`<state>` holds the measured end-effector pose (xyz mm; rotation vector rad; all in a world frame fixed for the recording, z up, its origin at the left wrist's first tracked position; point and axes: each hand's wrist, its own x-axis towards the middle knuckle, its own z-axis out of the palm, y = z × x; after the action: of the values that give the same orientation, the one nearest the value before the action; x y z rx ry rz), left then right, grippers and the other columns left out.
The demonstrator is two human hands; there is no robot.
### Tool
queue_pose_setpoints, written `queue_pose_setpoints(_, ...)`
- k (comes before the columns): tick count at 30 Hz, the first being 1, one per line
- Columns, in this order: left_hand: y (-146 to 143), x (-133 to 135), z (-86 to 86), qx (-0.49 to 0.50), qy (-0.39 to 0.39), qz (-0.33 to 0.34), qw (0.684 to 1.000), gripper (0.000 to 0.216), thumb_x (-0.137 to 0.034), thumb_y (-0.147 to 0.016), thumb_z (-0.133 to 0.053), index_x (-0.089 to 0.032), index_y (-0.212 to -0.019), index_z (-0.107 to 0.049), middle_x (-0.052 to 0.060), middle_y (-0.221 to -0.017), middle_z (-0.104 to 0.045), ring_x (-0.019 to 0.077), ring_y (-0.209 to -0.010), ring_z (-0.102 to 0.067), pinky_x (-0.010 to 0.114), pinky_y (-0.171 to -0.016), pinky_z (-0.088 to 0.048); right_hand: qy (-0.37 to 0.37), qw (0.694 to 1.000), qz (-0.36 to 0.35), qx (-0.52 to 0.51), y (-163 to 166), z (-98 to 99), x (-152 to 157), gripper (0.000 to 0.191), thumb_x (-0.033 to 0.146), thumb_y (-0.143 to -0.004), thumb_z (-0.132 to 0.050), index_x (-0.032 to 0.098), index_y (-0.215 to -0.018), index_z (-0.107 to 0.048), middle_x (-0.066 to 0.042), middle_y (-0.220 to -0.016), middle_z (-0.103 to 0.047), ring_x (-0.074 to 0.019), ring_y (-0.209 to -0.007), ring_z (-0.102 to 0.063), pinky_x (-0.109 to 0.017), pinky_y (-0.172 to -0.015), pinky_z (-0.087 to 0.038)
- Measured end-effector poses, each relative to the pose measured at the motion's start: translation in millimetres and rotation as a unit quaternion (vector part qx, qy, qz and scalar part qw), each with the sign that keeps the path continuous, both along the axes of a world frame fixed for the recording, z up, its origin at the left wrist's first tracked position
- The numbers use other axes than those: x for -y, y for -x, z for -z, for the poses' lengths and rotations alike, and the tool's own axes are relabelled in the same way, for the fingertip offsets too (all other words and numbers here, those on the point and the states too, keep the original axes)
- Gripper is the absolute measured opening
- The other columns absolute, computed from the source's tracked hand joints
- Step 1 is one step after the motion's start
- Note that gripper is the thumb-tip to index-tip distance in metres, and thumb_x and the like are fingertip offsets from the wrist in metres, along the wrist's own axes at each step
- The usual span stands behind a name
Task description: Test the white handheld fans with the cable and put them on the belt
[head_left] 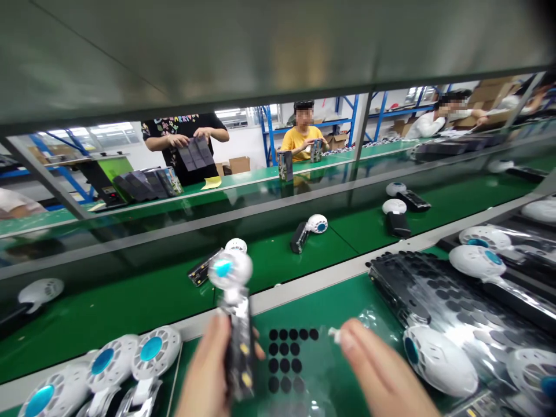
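My left hand (pixel 208 362) is closed round the dark handle of a handheld fan (pixel 238 347), whose round white head with a blue centre points up. Motion blurs this fan a little. My right hand (pixel 377 365) is closed, with a small white piece (pixel 334 335) at its fingertips; what that piece is I cannot make out. Between my hands lies a clear sheet with rows of black round stickers (pixel 284 348). Several more white fans (pixel 152 350) lie at the lower left, and others, such as this fan (pixel 438 359), lie to the right of my right hand.
A stack of black-dotted sheets (pixel 438 289) lies at the right. Beyond the pale rail (pixel 304 286), a green conveyor belt (pixel 143 295) carries several fans. Across it, people handle boxes at a green bench (pixel 256 176). A wide grey panel (pixel 269 52) hangs overhead.
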<state>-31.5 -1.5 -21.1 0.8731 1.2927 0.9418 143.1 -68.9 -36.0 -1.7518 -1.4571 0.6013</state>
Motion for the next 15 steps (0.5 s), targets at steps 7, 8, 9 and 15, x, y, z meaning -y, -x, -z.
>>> queue_pose_setpoints(7, -19, -87, -0.6, -0.240, -0.140, 0.066, 0.958, 0.024, -0.036, -0.078, -0.051, -0.014, -0.085, -0.058, 0.001, -0.076, -0.061, 0.0148, -0.067, -0.058, 0.031, -0.062, -0.047, 0.068, 0.984, -0.017, 0.163, -2, 16.6, -12, 0.029, 0.020, -0.078, -0.047, 0.022, -0.107, -0.048, -0.005, -0.098, -0.058, -0.0217, -0.075, -0.063, -0.029, -0.060, -0.048)
queue_pose_setpoints(8, -30, -98, 6.9, -0.265, -0.150, 0.081, 0.949, 0.023, -0.034, -0.079, -0.051, -0.014, -0.089, -0.057, 0.002, -0.083, -0.061, 0.0147, -0.071, -0.058, 0.032, -0.065, -0.047, 0.077, 0.977, -0.022, 0.200, -1, 20.6, -14, 0.030, 0.016, -0.078, -0.046, 0.022, -0.107, -0.050, -0.005, -0.100, -0.057, -0.0217, -0.073, -0.064, -0.030, -0.058, -0.048)
queue_pose_setpoints(9, -42, -109, 14.5, -0.286, -0.159, 0.089, 0.941, 0.024, -0.032, -0.081, -0.050, -0.014, -0.095, -0.056, 0.004, -0.090, -0.061, 0.0152, -0.076, -0.059, 0.034, -0.068, -0.048, 0.086, 0.970, -0.034, 0.226, -2, 23.9, -17, 0.028, 0.013, -0.078, -0.044, 0.023, -0.103, -0.054, -0.004, -0.098, -0.057, -0.0209, -0.070, -0.064, -0.029, -0.055, -0.048)
queue_pose_setpoints(15, -92, -167, 37.3, -0.385, -0.234, 0.080, 0.889, 0.030, -0.029, -0.082, -0.049, -0.016, -0.109, -0.050, 0.007, -0.111, -0.055, 0.0202, -0.094, -0.055, 0.042, -0.079, -0.046, 0.090, 0.957, -0.022, 0.275, -6, 38.3, -30, 0.028, 0.010, -0.079, -0.047, 0.030, -0.090, -0.062, 0.002, -0.087, -0.061, -0.0168, -0.061, -0.065, -0.023, -0.047, -0.042)
